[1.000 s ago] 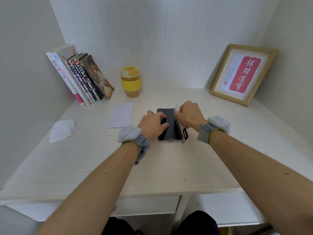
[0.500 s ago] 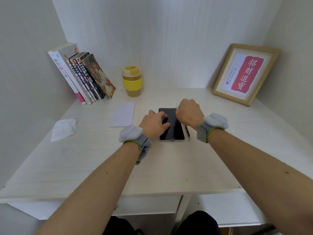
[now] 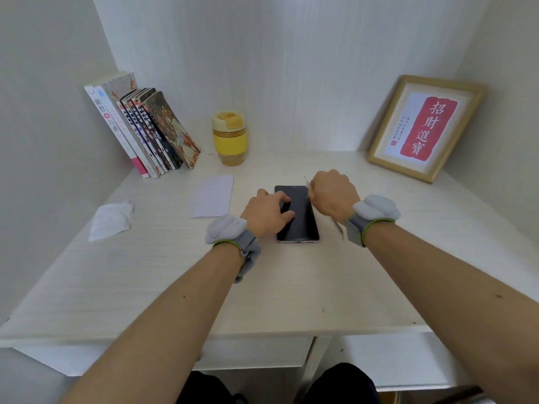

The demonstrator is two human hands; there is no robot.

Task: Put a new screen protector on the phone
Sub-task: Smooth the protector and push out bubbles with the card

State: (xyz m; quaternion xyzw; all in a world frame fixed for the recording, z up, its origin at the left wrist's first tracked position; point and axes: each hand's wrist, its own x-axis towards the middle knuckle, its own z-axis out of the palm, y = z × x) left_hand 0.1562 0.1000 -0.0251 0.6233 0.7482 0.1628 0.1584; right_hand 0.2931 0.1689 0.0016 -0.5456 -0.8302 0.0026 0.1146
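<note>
Since a second ago your right hand (image 3: 333, 193) has lowered the screen protector (image 3: 306, 182) from a steep tilt almost flat along the phone's right edge. The black tab that hung below your right wrist then is now mostly covered.

Your right grip is curled round the protector's far right edge; only a thin sliver shows at your knuckles, so whether the film touches the glass cannot be told. Your left hand (image 3: 267, 212) lies with relaxed fingers on the left of the screen, thumb on the glass, grasping nothing.

The phone (image 3: 302, 220) lies flat on the desk (image 3: 163, 275) between your two grips. Far left of your left grip lean the books (image 3: 140, 132). Far right of your right grip stands the framed print (image 3: 423, 128). Beyond your left grip are the yellow cup (image 3: 229, 137), a white sheet (image 3: 212, 196) and a crumpled wipe (image 3: 110, 220).
</note>
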